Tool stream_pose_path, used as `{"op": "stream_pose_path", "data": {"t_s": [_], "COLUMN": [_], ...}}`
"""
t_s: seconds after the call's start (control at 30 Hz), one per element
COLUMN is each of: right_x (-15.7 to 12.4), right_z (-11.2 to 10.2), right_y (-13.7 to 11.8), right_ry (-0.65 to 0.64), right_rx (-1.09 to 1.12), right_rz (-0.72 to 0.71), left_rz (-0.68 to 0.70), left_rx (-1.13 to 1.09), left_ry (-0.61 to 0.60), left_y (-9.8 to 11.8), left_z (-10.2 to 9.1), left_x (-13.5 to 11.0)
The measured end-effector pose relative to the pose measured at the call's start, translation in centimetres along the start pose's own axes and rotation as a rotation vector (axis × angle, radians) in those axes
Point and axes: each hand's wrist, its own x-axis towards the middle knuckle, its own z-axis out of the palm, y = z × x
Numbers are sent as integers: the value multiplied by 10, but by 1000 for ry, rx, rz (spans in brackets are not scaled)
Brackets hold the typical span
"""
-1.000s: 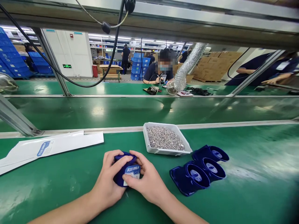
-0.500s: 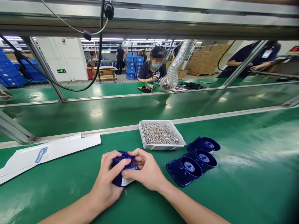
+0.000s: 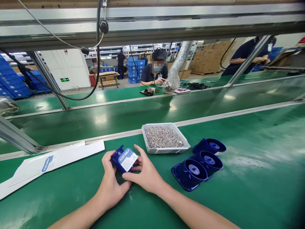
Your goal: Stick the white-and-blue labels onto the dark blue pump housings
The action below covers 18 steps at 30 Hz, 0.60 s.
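Note:
My left hand (image 3: 110, 183) and my right hand (image 3: 145, 173) both grip a small dark blue plastic housing (image 3: 124, 159) with a white printed label facing up, held just above the green bench. The left hand wraps its left side, and the right hand's fingers close on its right edge. Just beyond my right hand stands a white tray (image 3: 145, 139) heaped with small metal pins. To the right lie three more blue housings (image 3: 199, 163) in an overlapping row, their round openings up.
White label sheets (image 3: 53, 157) lie on the bench at the left. A green conveyor belt (image 3: 133, 114) runs behind the tray. Slanted metal struts and hanging black cables cross the view. Other workers sit at the far bench beside a silver flexible duct (image 3: 175, 71).
The blue housing has been tipped and lifted, so its label now faces up toward me. Both hands shifted slightly away from me with it.

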Motion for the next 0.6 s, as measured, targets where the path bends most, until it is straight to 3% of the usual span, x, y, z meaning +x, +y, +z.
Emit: {"op": "stream_pose_path", "data": {"t_s": [0.13, 0.23, 0.4, 0.6], "right_x": [8, 9, 5, 5], "right_z": [-29, -43, -39, -33], "right_y": [-4, -5, -7, -8], "right_ry": [-98, -240, -263, -206], "right_rx": [-134, -154, -318, -373], "right_rz": [-168, -197, -196, -294], "left_rz": [32, -9, 8, 41], "left_rx": [76, 89, 187, 326], "left_ry": [-112, -289, -385, -355], "left_y": [-1, -5, 1, 23], "left_z": [-20, -37, -44, -43], "left_x": [8, 17, 20, 21]}}
